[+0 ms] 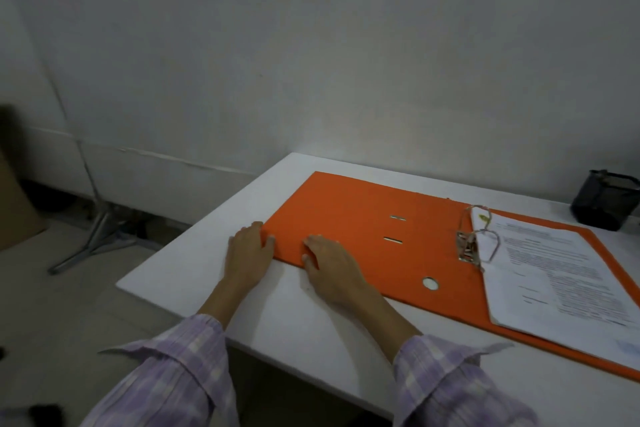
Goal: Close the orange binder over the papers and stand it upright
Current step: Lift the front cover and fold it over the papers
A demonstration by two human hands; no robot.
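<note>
The orange binder lies open and flat on the white table. Its left cover is spread toward me, and a stack of printed papers sits on the right half, threaded on the metal ring mechanism. My left hand grips the near left corner of the open cover, thumb on top and fingers hidden at the edge. My right hand rests flat on the cover's near edge, fingers spread on the orange surface.
A black mesh pen holder stands at the back right of the table, close to the binder's far edge. A grey wall runs behind the table. On the floor at left stand a metal stand's legs and a brown board.
</note>
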